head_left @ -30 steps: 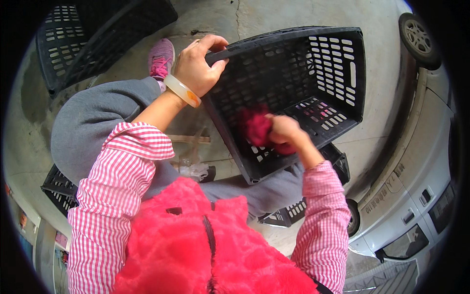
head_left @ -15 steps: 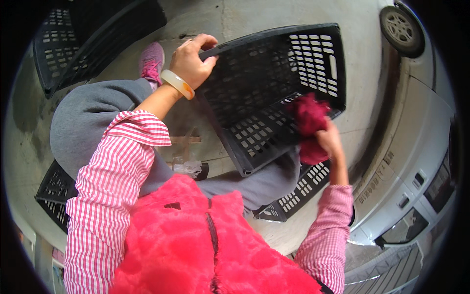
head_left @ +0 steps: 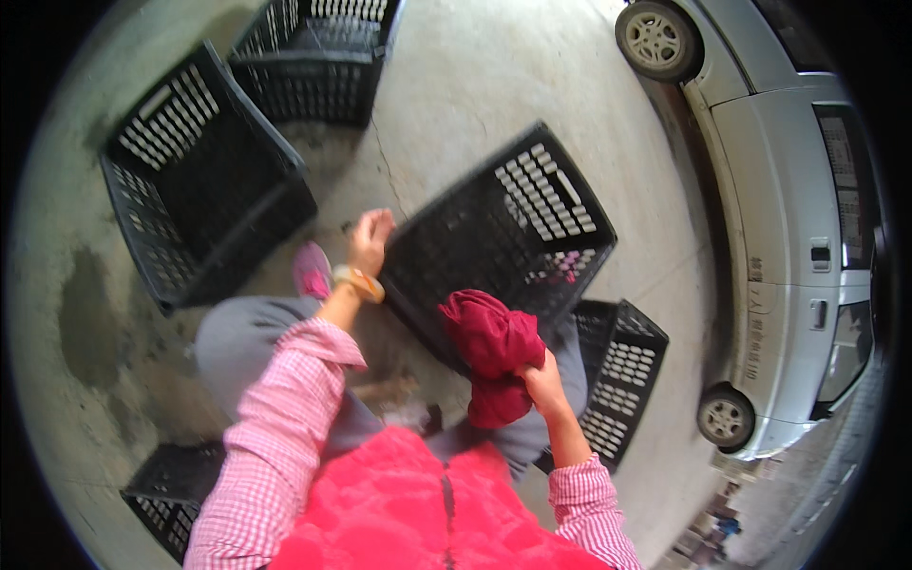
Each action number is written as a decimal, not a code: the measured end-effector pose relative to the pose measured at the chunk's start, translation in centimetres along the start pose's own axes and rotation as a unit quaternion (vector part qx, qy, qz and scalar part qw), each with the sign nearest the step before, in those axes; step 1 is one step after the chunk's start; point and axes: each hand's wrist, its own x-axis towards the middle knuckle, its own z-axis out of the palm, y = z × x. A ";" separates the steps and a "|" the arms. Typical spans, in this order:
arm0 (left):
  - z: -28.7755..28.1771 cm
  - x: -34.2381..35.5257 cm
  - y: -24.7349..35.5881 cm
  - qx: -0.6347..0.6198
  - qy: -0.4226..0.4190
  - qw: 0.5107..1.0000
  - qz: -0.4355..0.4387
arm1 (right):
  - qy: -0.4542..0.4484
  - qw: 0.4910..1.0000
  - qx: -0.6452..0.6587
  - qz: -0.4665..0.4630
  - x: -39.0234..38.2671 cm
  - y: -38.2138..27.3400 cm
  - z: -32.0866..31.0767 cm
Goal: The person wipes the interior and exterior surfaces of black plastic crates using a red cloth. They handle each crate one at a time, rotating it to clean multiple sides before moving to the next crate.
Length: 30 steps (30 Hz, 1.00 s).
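A black slatted plastic crate [head_left: 446,223] stands tilted in front of me, its open side toward me, against my right leg. At its left corner my left hand [head_left: 369,242] is closed on the rim; a pale bangle circles that wrist. My right hand [head_left: 545,382] grips a bunched dark red cloth [head_left: 494,332], held in front of the crate's near edge. The cloth hides part of that edge and hangs down below my fingers.
Two more black crates, one at the left [head_left: 209,190] and one behind it [head_left: 313,81], sit on the concrete floor. Another crate [head_left: 622,380] is beside my right leg, and one [head_left: 171,499] at lower left. A silver van [head_left: 788,209] is parked at right.
The cloth in my right hand has come out from the crate's right side toward me and left. My view has shifted, showing more floor and crates. My left hand stays at the rim.
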 end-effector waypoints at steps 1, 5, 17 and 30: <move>0.0 0.3 0.1 -0.105 0.002 0.992 -0.067 | -0.014 0.998 0.015 -0.065 0.8 -1.0 1.4; -0.7 0.6 -0.8 -0.184 -0.021 0.977 -0.102 | 0.051 0.915 -0.190 -0.351 6.1 -4.2 8.3; -1.0 0.3 -4.6 -0.013 0.130 0.991 -0.038 | 0.129 0.788 -0.505 -0.328 24.6 -11.1 8.5; 0.6 -0.7 1.5 0.128 0.154 0.979 -0.025 | 0.325 0.777 -0.497 -0.209 39.6 -15.0 -3.5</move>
